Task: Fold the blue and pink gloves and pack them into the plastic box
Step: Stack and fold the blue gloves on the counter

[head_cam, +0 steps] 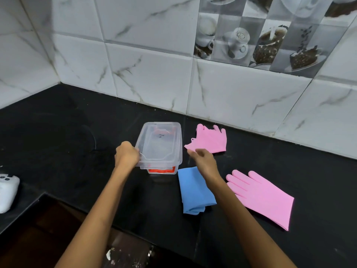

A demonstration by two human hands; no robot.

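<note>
Black counter (pixel 58 136): clear box (pixel 160 146), folded blue glove (pixel 193 192), 2 pink gloves (pixel 209 140) (pixel 264 196), white controller (pixel 7 190) at left.

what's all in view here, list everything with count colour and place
clear plastic box with lid and red latches: 1, transparent, centre of the counter
folded pink rubber glove: 1, pink, right of the box, near the wall
flat pink rubber glove: 1, pink, near right, unfolded
folded blue rubber glove: 1, blue, in front of the box
white game controller: 1, white, far left edge
black stone counter: 1, black, under everything
left hand: grips the box's near left corner
right hand: empty, between box and folded pink glove
</note>
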